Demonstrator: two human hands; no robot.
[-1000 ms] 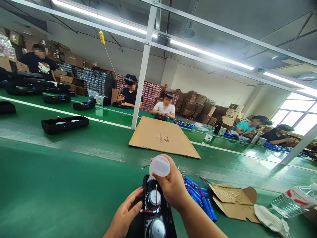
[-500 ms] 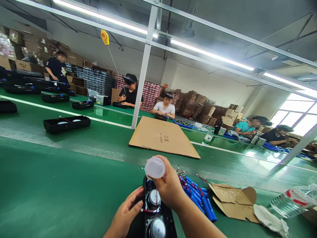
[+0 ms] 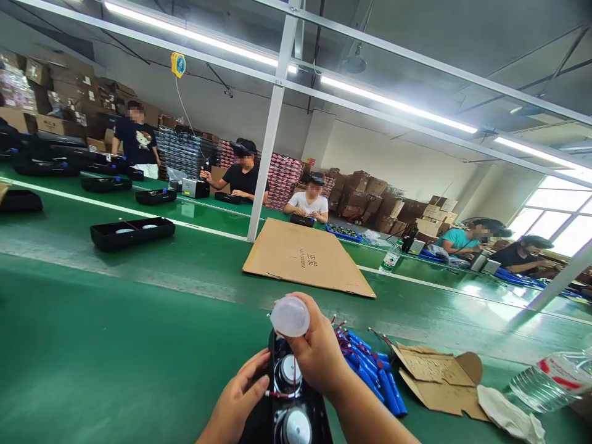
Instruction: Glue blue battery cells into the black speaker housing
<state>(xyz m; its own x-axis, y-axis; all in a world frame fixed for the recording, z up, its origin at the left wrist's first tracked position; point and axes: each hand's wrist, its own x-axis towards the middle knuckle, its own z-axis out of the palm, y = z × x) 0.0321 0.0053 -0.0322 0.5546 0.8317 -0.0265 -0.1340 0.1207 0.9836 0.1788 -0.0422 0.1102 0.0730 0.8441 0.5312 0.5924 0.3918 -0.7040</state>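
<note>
Your left hand (image 3: 240, 398) steadies a glossy black speaker housing (image 3: 291, 407) on the green tabletop (image 3: 115, 345), grip curled against its edge. Just beyond, your right hand (image 3: 319, 351) pinches a round translucent plastic bottle (image 3: 290, 316). Blue cylindrical batteries (image 3: 370, 370) lie right.

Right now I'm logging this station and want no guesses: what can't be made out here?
All in the head view:
- Bottle tip: hidden behind the white bottle and the right hand.
- Black speaker housing: near end cut off by the bottom edge; left side covered by the left hand.
- Blue battery cells: count unclear, overlapping.
- Cardboard sheet: print too small.
- Clear plastic bottle: cut off at the right edge.
</note>
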